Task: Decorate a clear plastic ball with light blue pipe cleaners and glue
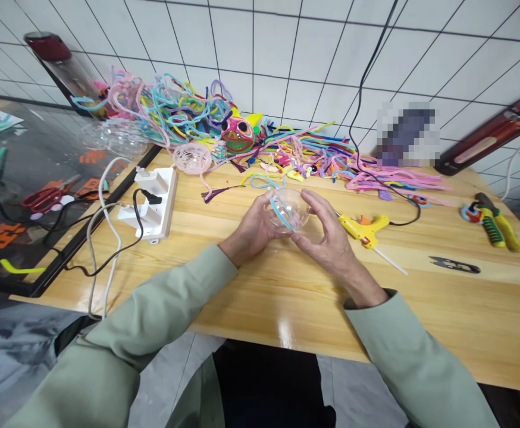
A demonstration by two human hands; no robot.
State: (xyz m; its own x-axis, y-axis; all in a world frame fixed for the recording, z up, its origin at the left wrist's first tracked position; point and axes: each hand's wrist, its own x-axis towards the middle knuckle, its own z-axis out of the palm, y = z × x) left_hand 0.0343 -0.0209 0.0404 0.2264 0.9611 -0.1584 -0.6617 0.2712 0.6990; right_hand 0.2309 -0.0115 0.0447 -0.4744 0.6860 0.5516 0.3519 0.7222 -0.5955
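Between my two hands is a clear plastic ball point(292, 205), held just above the wooden table point(260, 297). A light blue pipe cleaner strip point(280, 213) runs slantwise across its left side. My left hand point(260, 223) cups the ball from the left, its fingers partly hidden behind it. On the right, my right hand point(326, 235) grips it with the thumb low and the fingers at the top. A yellow hot glue gun point(365, 230) with a white glue stick lies just right of my right hand.
Behind the ball are heaped pipe cleaners point(184, 113) and a decorated ball with a face point(237, 134). A white power strip point(153, 205) with cables stands left. Thread snips point(455, 265) and green-yellow pliers point(494, 223) lie right. Dark red flasks point(487, 137) lean at the tiled wall.
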